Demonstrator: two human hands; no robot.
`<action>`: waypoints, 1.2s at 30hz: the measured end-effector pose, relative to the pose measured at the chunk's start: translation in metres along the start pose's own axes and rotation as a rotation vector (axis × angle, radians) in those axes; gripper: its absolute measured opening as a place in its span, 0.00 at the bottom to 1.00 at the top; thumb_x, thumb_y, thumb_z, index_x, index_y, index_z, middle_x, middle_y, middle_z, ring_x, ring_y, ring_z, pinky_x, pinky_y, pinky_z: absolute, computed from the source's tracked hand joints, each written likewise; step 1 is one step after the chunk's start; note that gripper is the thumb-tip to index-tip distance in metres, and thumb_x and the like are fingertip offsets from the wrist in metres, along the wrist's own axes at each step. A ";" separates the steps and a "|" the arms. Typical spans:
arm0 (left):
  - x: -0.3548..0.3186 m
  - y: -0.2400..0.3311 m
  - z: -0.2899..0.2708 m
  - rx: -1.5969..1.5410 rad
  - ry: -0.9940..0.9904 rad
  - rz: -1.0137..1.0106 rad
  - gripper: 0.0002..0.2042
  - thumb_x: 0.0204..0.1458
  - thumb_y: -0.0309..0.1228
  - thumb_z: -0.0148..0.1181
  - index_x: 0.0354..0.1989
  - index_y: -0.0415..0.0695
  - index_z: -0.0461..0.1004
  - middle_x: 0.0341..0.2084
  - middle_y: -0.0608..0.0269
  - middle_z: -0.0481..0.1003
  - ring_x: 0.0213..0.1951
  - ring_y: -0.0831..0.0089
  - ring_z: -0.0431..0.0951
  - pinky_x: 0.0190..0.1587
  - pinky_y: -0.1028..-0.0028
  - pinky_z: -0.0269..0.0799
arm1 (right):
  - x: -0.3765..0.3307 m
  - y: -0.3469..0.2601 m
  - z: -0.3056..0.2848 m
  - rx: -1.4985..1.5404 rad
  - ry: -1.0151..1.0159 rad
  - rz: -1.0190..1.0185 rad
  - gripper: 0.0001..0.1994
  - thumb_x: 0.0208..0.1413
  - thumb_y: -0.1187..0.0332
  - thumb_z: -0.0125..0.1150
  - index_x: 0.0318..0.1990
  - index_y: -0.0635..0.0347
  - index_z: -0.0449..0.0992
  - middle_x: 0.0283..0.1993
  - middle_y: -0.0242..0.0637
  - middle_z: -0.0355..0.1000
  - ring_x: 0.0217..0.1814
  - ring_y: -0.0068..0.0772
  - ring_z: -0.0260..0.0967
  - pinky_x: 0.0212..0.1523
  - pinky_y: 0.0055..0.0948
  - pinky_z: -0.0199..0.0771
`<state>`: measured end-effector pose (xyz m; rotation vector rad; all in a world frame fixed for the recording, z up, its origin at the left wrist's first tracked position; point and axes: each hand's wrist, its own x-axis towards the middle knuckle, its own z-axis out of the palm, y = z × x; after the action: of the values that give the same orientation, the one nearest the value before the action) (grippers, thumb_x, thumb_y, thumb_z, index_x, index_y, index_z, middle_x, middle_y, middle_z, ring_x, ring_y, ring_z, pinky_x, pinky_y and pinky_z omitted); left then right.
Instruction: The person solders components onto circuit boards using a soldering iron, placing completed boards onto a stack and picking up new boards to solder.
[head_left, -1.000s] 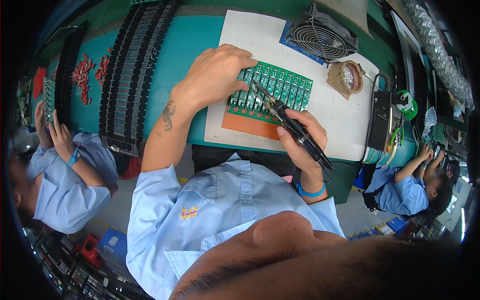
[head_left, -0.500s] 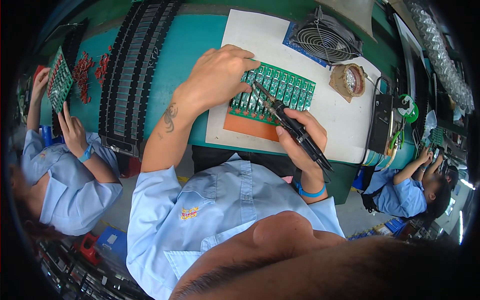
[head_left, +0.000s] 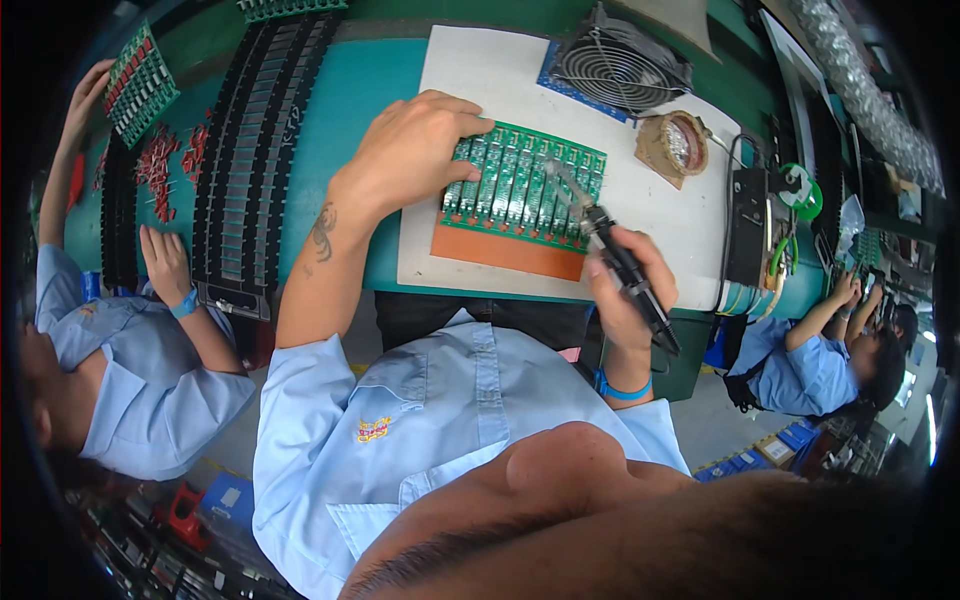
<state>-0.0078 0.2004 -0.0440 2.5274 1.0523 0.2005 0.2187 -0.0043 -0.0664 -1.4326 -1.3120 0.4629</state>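
A green circuit board (head_left: 525, 185) with several rows of shiny components lies over an orange sheet (head_left: 505, 255) on a white board (head_left: 425, 230). My left hand (head_left: 415, 145) is closed on the board's upper left corner, thumb on its top face and fingers at the far edge. In my right hand (head_left: 635, 285) is a black soldering iron (head_left: 625, 265), slanting up and left. Its slim metal end, which looks two-pronged, is over the right half of the circuit board; whether it touches cannot be told.
Behind the circuit board stand a black fan (head_left: 625, 70) with a wire guard and a round tape-wrapped container (head_left: 680, 145). A black box (head_left: 748, 225) with cables is at right. On the left runs a black slatted conveyor (head_left: 255, 150); beyond it a co-worker (head_left: 140, 370) lifts another circuit board (head_left: 140, 85).
My right hand has moved the soldering iron's tip rightward across the circuit board. The left hand keeps its hold. At left, the co-worker's board has risen, one hand now off it.
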 end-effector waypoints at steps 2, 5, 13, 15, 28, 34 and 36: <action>0.000 0.001 -0.002 0.006 -0.004 -0.007 0.26 0.46 0.30 0.77 0.57 0.47 0.85 0.60 0.62 0.81 0.62 0.60 0.78 0.65 0.61 0.73 | -0.005 0.014 -0.010 -0.072 0.168 0.034 0.24 0.48 0.80 0.72 0.56 0.65 0.79 0.44 0.42 0.79 0.38 0.29 0.72 0.43 0.24 0.73; 0.002 -0.002 0.001 0.000 -0.039 -0.006 0.26 0.47 0.31 0.77 0.59 0.48 0.84 0.62 0.61 0.79 0.63 0.61 0.77 0.67 0.59 0.71 | 0.014 0.037 -0.013 -0.061 0.365 0.150 0.25 0.51 0.80 0.71 0.59 0.64 0.76 0.47 0.42 0.78 0.40 0.29 0.72 0.47 0.25 0.74; -0.012 -0.015 0.016 -0.038 0.075 0.020 0.27 0.50 0.31 0.75 0.62 0.48 0.81 0.64 0.61 0.77 0.65 0.60 0.74 0.67 0.56 0.67 | -0.004 0.025 -0.003 0.079 0.243 0.063 0.27 0.51 0.78 0.72 0.60 0.67 0.75 0.47 0.42 0.78 0.39 0.29 0.72 0.46 0.28 0.75; -0.013 -0.016 0.013 -0.120 0.072 0.039 0.29 0.50 0.31 0.74 0.64 0.48 0.79 0.66 0.61 0.75 0.67 0.61 0.73 0.69 0.56 0.64 | -0.004 0.016 0.005 0.127 0.107 0.018 0.25 0.50 0.78 0.73 0.58 0.67 0.77 0.45 0.42 0.78 0.38 0.30 0.72 0.44 0.27 0.74; -0.016 -0.027 0.020 -0.181 0.089 0.059 0.28 0.50 0.29 0.74 0.63 0.45 0.79 0.65 0.60 0.76 0.68 0.61 0.72 0.69 0.59 0.64 | 0.017 -0.001 0.044 0.066 -0.233 -0.022 0.22 0.47 0.80 0.72 0.53 0.68 0.81 0.35 0.40 0.78 0.32 0.31 0.71 0.36 0.25 0.70; -0.017 -0.025 0.021 -0.173 0.107 0.053 0.27 0.49 0.27 0.74 0.62 0.44 0.80 0.65 0.61 0.77 0.67 0.61 0.73 0.69 0.60 0.65 | 0.018 0.004 0.047 0.062 -0.227 -0.007 0.21 0.47 0.80 0.72 0.53 0.68 0.81 0.36 0.41 0.80 0.32 0.31 0.72 0.36 0.25 0.70; -0.016 -0.025 0.021 -0.169 0.113 0.052 0.27 0.49 0.27 0.74 0.62 0.44 0.80 0.65 0.61 0.77 0.67 0.61 0.73 0.69 0.60 0.65 | 0.018 0.005 0.047 0.065 -0.228 0.004 0.21 0.47 0.80 0.72 0.53 0.68 0.81 0.36 0.42 0.80 0.33 0.31 0.72 0.36 0.25 0.71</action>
<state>-0.0296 0.1984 -0.0727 2.4155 0.9686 0.4324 0.1872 0.0330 -0.0799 -1.3577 -1.4613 0.6818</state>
